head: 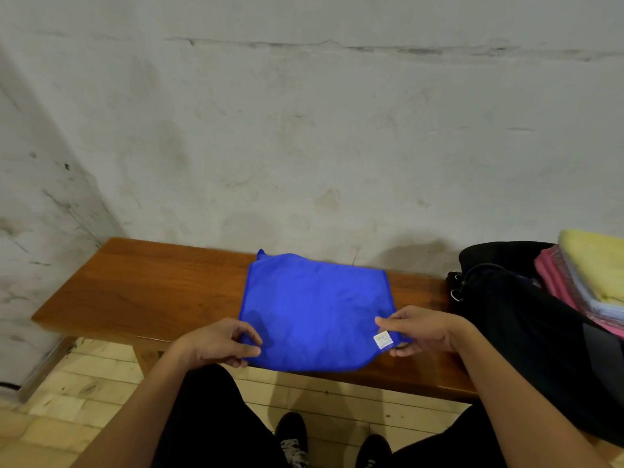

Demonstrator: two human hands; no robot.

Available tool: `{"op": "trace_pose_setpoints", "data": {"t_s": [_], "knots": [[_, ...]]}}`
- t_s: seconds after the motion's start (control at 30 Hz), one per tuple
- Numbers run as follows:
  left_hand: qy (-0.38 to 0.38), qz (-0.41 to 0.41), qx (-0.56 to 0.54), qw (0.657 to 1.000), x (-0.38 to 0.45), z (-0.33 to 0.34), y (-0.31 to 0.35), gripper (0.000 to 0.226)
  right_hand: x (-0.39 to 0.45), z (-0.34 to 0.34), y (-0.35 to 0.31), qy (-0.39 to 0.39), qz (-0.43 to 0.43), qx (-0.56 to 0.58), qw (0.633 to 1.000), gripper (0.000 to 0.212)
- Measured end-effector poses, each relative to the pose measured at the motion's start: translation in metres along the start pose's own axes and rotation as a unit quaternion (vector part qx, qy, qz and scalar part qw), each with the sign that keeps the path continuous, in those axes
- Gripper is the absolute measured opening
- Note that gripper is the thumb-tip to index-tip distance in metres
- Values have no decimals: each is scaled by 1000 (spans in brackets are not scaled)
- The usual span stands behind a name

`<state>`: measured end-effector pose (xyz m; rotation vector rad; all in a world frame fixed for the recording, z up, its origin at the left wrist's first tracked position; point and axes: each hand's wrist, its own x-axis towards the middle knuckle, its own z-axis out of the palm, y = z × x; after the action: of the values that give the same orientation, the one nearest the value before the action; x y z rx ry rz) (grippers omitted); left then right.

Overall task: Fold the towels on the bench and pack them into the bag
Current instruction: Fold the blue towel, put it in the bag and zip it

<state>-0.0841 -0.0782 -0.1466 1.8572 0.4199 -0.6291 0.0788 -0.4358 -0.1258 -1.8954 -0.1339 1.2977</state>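
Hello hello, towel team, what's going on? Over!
Left hand and right hand pinch blue towel's near corners. Towel flat on bench. Black bag open, folded towels inside. Nothing blocking.

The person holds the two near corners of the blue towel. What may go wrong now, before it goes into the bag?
1. The blue towel hangs a little over the bench front edge; if the left hand or right hand lets go, it might slide to the floor.
2. Its far left corner sticks up, so the fold may come out uneven.
3. The bag already holds stacked towels; space looks tight.
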Motion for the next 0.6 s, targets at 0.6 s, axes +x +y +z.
{"op": "trace_pose_setpoints", "data": {"t_s": [0.6], "knots": [[24,55,-24,998,-11,-15,-10,47,-10,-4,8,11,-63,-77,995,30]]}}
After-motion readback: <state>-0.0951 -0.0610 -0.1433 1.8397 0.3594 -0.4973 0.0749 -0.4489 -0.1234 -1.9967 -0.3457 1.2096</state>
